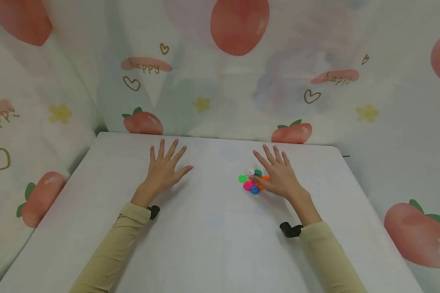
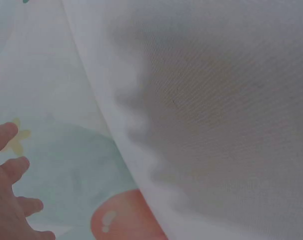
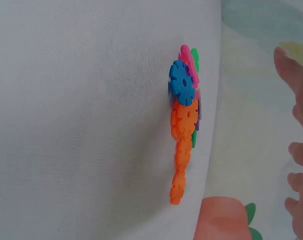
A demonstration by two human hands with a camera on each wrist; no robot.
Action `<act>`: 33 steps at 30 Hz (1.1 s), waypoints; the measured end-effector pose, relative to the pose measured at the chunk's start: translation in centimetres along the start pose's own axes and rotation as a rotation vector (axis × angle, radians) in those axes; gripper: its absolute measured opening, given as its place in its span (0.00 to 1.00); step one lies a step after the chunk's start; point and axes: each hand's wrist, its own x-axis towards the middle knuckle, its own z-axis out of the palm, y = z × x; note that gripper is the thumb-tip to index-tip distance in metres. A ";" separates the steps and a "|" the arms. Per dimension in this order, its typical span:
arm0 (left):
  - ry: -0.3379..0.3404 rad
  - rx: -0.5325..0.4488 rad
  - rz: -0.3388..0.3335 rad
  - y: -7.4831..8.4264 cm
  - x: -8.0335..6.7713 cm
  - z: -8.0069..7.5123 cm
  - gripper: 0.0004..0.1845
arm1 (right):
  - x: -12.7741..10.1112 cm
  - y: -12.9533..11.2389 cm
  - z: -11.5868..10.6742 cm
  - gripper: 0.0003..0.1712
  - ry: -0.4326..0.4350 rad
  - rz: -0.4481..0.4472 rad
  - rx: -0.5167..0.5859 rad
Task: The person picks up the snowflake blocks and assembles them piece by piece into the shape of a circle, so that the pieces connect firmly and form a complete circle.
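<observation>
Snowflake discs [image 1: 254, 182] touching right hand [image 1: 278, 176] thumb.

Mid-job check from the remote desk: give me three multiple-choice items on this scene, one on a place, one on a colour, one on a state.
1. Where does the cluster of plastic discs lie?
A. beside the right hand's thumb
B. under the left hand
C. at the table's near edge

2. What colour is the disc nearest the camera in the right wrist view?
A. yellow
B. blue
C. black

3. How is the left hand?
A. clenched in a fist
B. pinching a disc
C. flat with fingers spread

Answers:
1 A: the discs sit against the right hand on the white table.
2 B: the blue disc stands foremost.
3 C: its fingers lie straight on the table, holding nothing.
</observation>
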 end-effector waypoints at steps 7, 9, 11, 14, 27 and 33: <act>0.014 0.013 0.014 -0.1 0.5 0.1 0.42 | -0.2 0.8 -0.2 0.52 0.009 0.014 -0.005; 0.011 0.016 0.014 -0.1 0.6 0.2 0.42 | -0.3 0.9 -0.3 0.52 0.004 0.017 -0.005; -0.005 0.023 0.012 -0.1 0.8 0.4 0.42 | -0.3 1.1 -0.3 0.52 -0.006 0.017 0.001; -0.032 0.022 0.013 0.1 1.1 0.8 0.42 | -0.2 1.3 -0.4 0.52 -0.027 0.020 0.009; -0.143 -0.045 0.091 4.4 3.8 3.1 0.40 | 0.5 2.8 0.7 0.36 -0.071 -0.018 0.135; -0.211 -0.014 0.162 7.0 4.9 5.0 0.37 | 1.3 3.1 1.5 0.28 -0.128 0.007 0.232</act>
